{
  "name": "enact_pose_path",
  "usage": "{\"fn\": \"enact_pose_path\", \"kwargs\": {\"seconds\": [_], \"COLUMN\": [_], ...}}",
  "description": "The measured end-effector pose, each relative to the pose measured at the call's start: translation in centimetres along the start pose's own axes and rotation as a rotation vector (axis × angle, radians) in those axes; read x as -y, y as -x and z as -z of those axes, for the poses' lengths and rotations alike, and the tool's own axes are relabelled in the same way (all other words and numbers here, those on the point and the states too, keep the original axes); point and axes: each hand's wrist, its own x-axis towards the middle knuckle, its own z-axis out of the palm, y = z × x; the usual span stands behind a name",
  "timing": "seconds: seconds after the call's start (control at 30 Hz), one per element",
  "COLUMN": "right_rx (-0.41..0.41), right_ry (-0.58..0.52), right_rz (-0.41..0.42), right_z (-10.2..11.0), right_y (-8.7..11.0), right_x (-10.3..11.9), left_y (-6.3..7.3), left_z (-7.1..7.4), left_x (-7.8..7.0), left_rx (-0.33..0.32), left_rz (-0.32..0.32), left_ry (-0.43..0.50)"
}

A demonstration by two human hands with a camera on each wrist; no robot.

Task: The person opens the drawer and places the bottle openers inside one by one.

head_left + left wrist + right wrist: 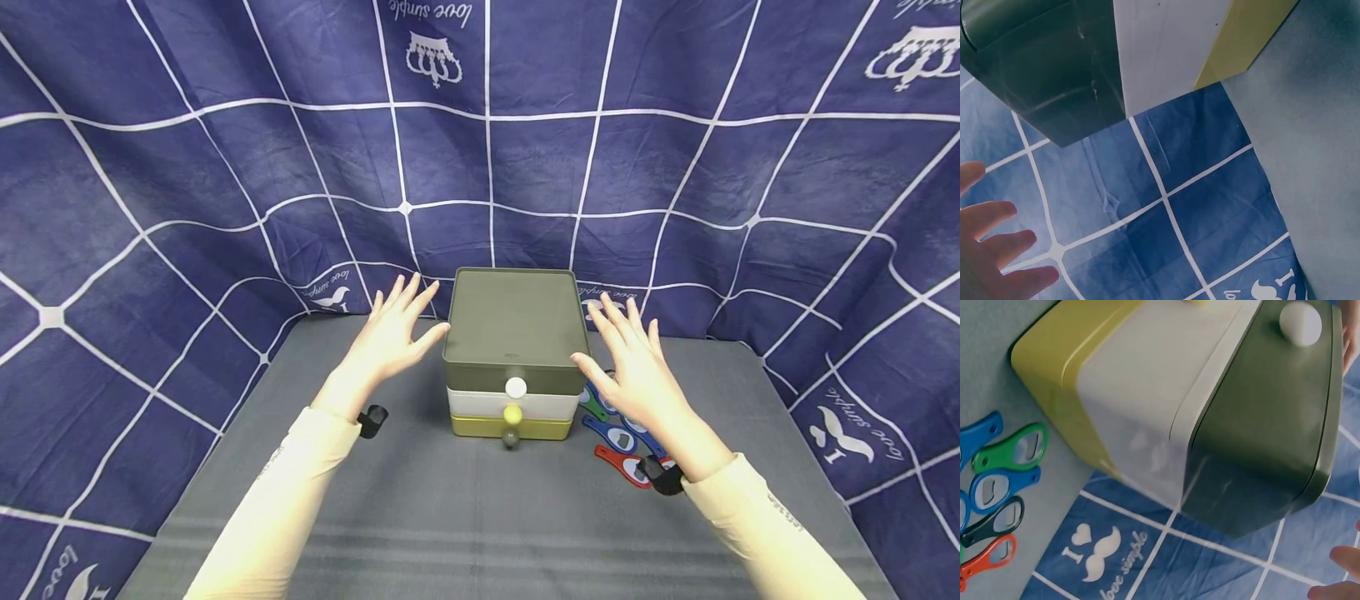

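Note:
A three-tier drawer box [517,317] stands on the grey table, with a dark green top, a white middle and a yellow bottom. Its front carries round knobs: white [516,387], yellow [512,415] and dark [511,438]. My left hand [386,333] hovers left of the box with fingers spread, holding nothing. On the other side, my right hand [633,371] is likewise spread and free of any object, above several bottle openers. Red [618,461], blue [609,433] and green [590,406] ones show in the head view, partly covered by that hand. The right wrist view adds a black opener [982,531].
Blue cloth [525,167] with white grid lines hangs behind and at both sides of the grey table [465,517]. Black wrist cameras [372,421] are worn on both wrists. The box sits near the back cloth.

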Motion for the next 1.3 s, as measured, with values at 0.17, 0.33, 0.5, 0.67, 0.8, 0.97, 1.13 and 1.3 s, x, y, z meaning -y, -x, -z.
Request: {"fn": "enact_pose_path", "kwargs": {"seconds": [0.17,0.33,0.5,0.67,0.8,0.97,1.13,1.3], "right_rx": [-0.056,-0.131,-0.229,-0.285,-0.296,-0.187,-0.09,-0.046], "right_ry": [-0.019,-0.036,-0.048,-0.067,-0.111,-0.338,-0.56,-0.807], "right_rz": [0.06,0.124,0.174,0.179,0.117,-0.093,-0.334,-0.48], "right_z": [-0.5,-1.2,-2.1,-3.4,-4.8,-6.0,-7.4,-8.7], "right_y": [0.8,1.7,2.6,3.2,3.9,4.5,4.5,4.0], "right_x": [1.1,2.2,3.1,3.8,4.6,5.7,6.1,6.2], "left_y": [0.1,0.0,-0.2,-0.2,-0.2,-0.2,-0.2,-0.3], "left_z": [-0.4,-1.1,-1.8,-2.5,-2.9,-3.1,-3.3,-3.4], "left_x": [-0.3,-0.4,-0.1,0.3,0.6,0.8,0.8,0.6], "left_rx": [0.022,0.028,0.047,0.063,0.061,0.062,0.079,0.089], "left_rz": [0.005,0.01,0.03,0.058,0.06,0.062,0.082,0.09], "left_ry": [0.038,0.097,0.172,0.22,0.235,0.259,0.299,0.316]}}
